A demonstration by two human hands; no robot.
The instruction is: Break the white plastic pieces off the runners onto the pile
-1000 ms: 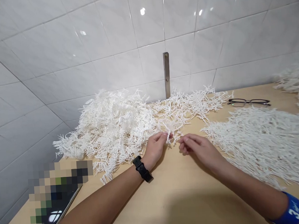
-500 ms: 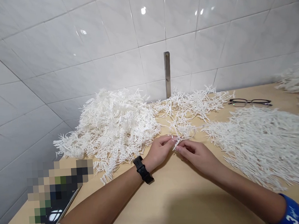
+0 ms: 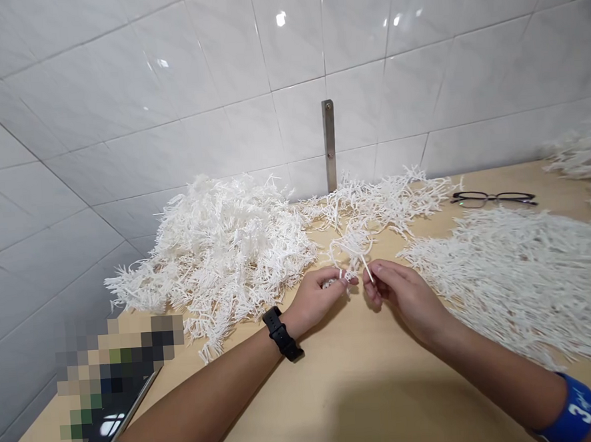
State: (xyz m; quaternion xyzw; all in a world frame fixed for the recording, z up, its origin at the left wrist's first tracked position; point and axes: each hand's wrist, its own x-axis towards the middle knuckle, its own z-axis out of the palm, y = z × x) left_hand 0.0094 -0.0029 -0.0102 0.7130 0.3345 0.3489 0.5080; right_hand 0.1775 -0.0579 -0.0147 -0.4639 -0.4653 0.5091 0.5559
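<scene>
My left hand (image 3: pixel 316 298), with a black watch (image 3: pixel 281 333) on its wrist, pinches a small branched cluster of white plastic sticks (image 3: pixel 348 252) at the edge of a big tangled heap (image 3: pixel 227 245). My right hand (image 3: pixel 405 294) pinches one single white stick (image 3: pixel 366 268) just right of that cluster. Both hands rest low over the light wooden table (image 3: pixel 336 392), a few centimetres apart.
A flat spread of loose white sticks (image 3: pixel 519 274) covers the table to the right. Black-framed glasses (image 3: pixel 492 199) lie behind it. A phone (image 3: pixel 114 409) sits at the left front edge. More white sticks (image 3: pixel 579 157) lie far right. Tiled walls and a metal bracket (image 3: pixel 329 145) stand behind.
My right hand met the left at the cluster, then drew back right holding a single stick. My left hand slid slightly right with the cluster.
</scene>
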